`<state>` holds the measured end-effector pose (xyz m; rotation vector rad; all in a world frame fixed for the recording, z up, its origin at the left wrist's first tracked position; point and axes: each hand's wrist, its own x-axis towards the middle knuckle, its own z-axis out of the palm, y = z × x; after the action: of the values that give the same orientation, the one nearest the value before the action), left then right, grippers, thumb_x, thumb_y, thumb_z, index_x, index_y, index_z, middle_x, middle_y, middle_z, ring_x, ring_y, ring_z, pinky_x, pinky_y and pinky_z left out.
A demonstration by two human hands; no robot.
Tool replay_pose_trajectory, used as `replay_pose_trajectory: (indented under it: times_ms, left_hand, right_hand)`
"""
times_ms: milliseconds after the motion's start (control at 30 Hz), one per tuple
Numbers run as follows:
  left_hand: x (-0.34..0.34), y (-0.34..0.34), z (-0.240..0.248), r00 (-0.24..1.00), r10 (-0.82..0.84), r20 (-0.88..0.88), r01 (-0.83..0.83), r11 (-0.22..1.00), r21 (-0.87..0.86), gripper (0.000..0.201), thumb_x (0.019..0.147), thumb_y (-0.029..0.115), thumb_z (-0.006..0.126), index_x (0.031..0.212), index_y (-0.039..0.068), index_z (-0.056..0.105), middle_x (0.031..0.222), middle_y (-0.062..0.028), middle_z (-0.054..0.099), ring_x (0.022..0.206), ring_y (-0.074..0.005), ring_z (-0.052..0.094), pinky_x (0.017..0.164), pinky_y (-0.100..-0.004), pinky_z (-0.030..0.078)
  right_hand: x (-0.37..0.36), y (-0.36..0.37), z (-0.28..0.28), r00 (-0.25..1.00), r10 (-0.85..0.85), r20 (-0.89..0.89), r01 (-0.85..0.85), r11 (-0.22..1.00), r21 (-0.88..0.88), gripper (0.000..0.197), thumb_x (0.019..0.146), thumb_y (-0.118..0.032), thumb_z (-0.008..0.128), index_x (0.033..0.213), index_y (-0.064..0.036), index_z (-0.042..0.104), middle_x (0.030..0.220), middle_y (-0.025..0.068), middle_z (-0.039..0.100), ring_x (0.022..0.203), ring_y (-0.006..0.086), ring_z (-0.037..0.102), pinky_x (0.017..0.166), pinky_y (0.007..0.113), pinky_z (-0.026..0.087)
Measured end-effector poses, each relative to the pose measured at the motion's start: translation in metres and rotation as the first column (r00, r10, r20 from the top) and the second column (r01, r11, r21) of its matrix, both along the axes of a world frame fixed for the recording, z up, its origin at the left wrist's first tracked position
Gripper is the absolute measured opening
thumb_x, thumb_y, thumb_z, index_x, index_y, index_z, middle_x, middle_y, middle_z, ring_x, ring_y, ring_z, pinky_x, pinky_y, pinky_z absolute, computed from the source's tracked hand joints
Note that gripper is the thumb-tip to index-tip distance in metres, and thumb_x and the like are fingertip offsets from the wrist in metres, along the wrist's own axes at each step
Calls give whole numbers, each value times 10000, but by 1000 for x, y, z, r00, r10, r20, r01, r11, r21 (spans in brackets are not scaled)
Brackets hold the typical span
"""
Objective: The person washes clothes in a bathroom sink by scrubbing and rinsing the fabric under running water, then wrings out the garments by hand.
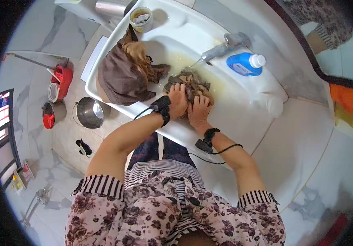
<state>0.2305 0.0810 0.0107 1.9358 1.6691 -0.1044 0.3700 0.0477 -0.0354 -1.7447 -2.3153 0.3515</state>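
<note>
A crumpled, wet brown and tan cloth lies in the white washbasin, below the tap, with yellowish water around it. My left hand presses into the cloth's left side, its fingers curled into the folds. Close beside it, my right hand grips the near right part of the same cloth, fingers bent. A thin stream of water runs from the spout. Draped over the basin's left rim is a larger brown garment with a tan part.
A blue bottle with a white cap lies right of the tap, near a white container. An open tub stands on the far left corner. Left on the floor are a metal bucket and a red mop bucket.
</note>
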Motion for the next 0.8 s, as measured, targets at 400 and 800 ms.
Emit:
replay_pose_trajectory:
  times_ms: [400, 800]
  left_hand:
    - [-1, 75, -52, 956, 219, 197, -231, 972, 40, 304, 887, 238, 464, 1036, -6, 567, 877, -228, 644, 837, -356, 639, 735, -426, 515]
    - [-27, 115, -87, 840, 502, 206, -540, 730, 419, 270, 851, 281, 554, 884, 25, 633, 826, -178, 605, 799, -345, 596, 743, -416, 489]
  right_hand:
    - [-13, 84, -39, 976, -106, 189, 126, 987, -98, 285, 895, -325, 477, 881, -59, 576, 833, 130, 615, 858, 333, 573, 728, 498, 439]
    - [33, 117, -19, 763, -351, -544, 115, 900, -420, 324, 875, -341, 537, 831, -45, 662, 806, 152, 668, 705, 320, 621, 678, 404, 468]
